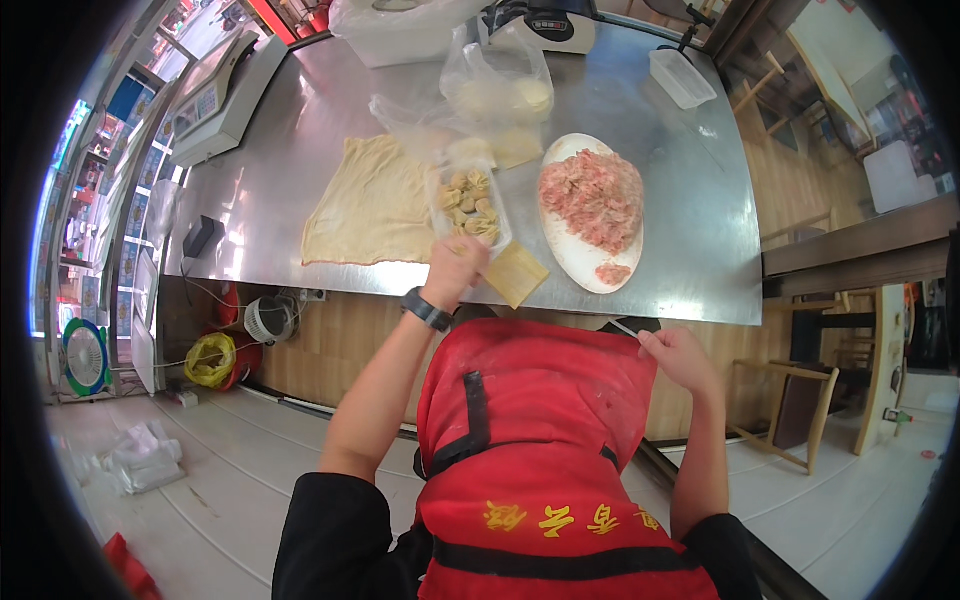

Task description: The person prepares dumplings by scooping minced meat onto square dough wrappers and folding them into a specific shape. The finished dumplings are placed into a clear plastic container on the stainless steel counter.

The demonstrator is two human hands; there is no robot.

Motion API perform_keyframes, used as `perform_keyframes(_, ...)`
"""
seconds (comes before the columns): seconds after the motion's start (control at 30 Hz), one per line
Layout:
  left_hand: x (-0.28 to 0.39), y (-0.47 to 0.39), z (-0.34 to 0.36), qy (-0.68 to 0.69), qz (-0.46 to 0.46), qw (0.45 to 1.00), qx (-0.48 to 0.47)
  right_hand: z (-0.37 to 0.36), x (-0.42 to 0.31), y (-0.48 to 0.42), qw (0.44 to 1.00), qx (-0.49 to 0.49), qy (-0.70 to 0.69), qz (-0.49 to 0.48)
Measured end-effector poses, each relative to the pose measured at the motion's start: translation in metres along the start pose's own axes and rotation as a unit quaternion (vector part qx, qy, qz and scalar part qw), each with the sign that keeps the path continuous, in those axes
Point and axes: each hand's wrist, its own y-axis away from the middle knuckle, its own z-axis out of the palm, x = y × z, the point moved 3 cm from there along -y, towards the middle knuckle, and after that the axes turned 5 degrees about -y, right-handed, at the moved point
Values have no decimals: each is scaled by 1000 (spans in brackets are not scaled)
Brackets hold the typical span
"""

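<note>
My left hand (459,266), with a dark watch on its wrist, is curled over the near end of a transparent plastic tray (499,206). Whether anything is inside its fingers is hidden. Several folded wontons (480,217) sit in the tray. Just right of the hand lies a square stack of yellow wonton wrappers (517,274). My right hand (675,356) grips a thin light stick (624,328) beyond the table's front edge, beside my red apron. An oval white plate (564,262) carries a mound of minced meat (592,196), with a small separate lump near its front end.
A floury cloth (375,206) spreads left of the tray. Behind it are plastic bags (499,79) with pale wrappers and a white tub (405,34). A scale (217,112) stands far left on the steel table (697,225); a plastic box (681,79) is back right.
</note>
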Motion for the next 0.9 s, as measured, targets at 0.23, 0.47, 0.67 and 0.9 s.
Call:
perform_keyframes(0.23,54,-67,-35,-203,166,942,208,15,16,9,996,2,-88,-10)
perform_keyframes(0.47,29,-103,-52,-275,240,911,189,13,7,6,994,11,-106,-21)
perform_keyframes(0.67,43,-32,-13,-275,186,935,123,14,31,9,993,25,-113,25)
perform_keyframes(0.9,0,4,51,-514,242,813,-131,15,27,-17,983,134,-72,-105)
